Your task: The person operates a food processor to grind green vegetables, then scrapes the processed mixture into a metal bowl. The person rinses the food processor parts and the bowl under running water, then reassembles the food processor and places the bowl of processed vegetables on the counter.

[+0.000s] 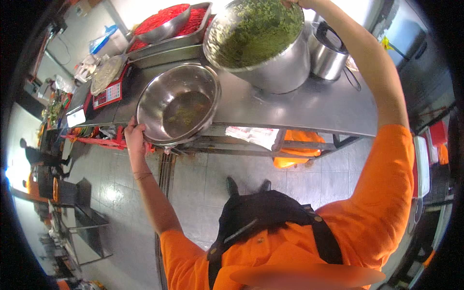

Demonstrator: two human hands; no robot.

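Observation:
On the front edge of a steel table rests a wide stainless-steel bowl (148, 119), with a little yellow-green residue on its bottom. My left hand (135, 136) grips its rim at the near left. Farther back, a large steel pot (279, 78) leans so that its mouth faces me. Chopped green food (257, 36) coats much of its inside. My right hand (303, 3) holds the pot's far right rim, partly cut off by the top of the picture.
A bowl of red shreds (165, 27) sits over a steel tray (197, 34) of more red shreds. Right of the pot stands a steel jug (328, 61). At left are a red scale (108, 96) and a phone (76, 117). A person (43, 156) is at far left.

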